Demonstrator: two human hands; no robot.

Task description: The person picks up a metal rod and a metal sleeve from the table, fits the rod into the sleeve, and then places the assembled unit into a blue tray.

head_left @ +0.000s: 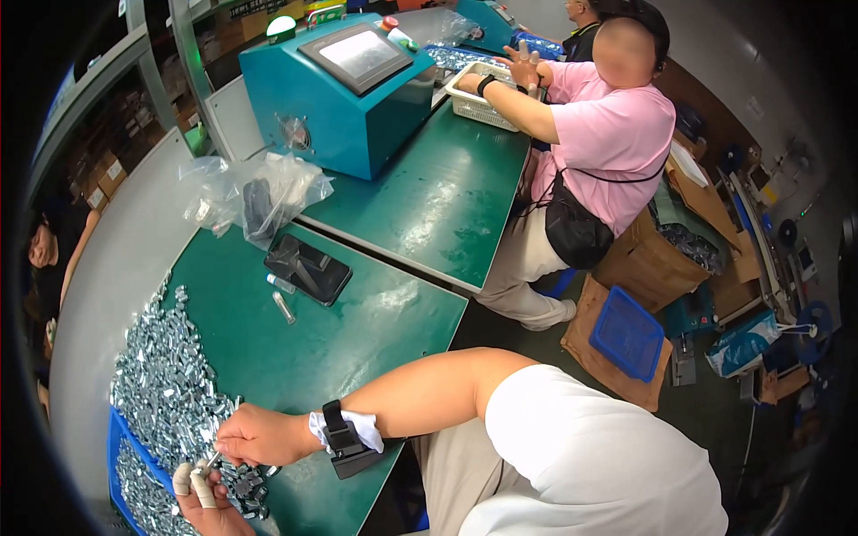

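- White sleeve (617,447) is filling the lower R, nearest the cam.
- R hand (257,435) is curling nearly closed, pinching a thin rod (214,458) btwn thumb & fingers; the rod's tip is reaching the L hand (213,515).
- L hand is bending its fingers, 2 wearing pale wraps (204,491); can't tell if it's gripping a small pc.
- Metal pcs (165,357) are lying heaped by both hands on the green table (357,357).
- Blue tray (113,447) is holding more, partly hidden by the L hand.
- Lower edge is cutting off the L wrist.

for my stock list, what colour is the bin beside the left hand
Blue; the bin beside the left hand shows best in the head view.
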